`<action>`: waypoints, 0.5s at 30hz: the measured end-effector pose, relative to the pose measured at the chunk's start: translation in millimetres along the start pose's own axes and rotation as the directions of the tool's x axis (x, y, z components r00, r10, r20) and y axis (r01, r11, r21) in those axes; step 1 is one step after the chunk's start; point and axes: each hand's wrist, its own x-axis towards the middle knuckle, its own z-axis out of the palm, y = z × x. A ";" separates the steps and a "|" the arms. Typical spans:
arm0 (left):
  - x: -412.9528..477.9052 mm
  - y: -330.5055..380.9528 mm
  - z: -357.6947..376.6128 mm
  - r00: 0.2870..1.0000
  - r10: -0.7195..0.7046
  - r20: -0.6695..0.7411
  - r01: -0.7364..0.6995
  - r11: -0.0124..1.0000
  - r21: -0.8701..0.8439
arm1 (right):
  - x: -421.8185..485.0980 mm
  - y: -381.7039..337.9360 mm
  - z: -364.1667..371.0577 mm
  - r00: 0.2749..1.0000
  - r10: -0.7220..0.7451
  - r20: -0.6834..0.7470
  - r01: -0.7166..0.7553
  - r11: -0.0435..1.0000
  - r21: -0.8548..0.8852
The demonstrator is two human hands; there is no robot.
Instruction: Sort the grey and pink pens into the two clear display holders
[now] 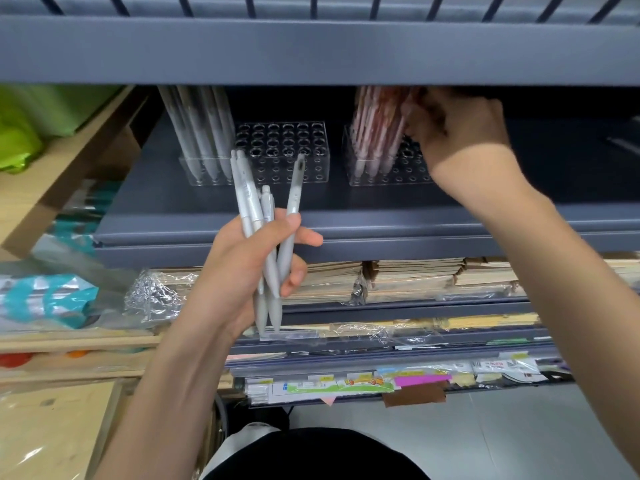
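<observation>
- The left hand [242, 268], in the middle of the frame, has its grip closed around a bunch of grey pens [266, 230].
- These pens stand almost straight up and fan out a little.
- The left holder [287, 157] sits on the shelf [207, 216] just above the bunch. Its empty holes are right over it, so the left hand is nearer.
- The right hand [457, 133], upper right, curls its fingers at the tops of the pink pens [377, 133] in the right holder [360, 174]. Blur hides whether its grip holds one.

grey pens [263, 237], pink pens [375, 133], dark blue-grey shelf [207, 216]
</observation>
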 end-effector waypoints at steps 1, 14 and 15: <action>0.0 -0.3 0.3 1.000 0.002 -0.001 -0.002 1.000 0.004 | 0.9 0.2 -0.4 1.000 0.004 0.002 -0.004 1.000 0.003; -4.6 0.5 -4.6 0.999 -0.015 0.051 0.011 0.997 0.076 | -35.9 -20.4 -8.4 0.960 0.106 -0.259 0.021 0.896 0.444; -5.5 0.2 -4.6 0.998 -0.010 0.061 0.005 0.996 0.084 | -42.9 -27.9 -6.4 0.972 0.061 -0.225 0.052 0.883 0.466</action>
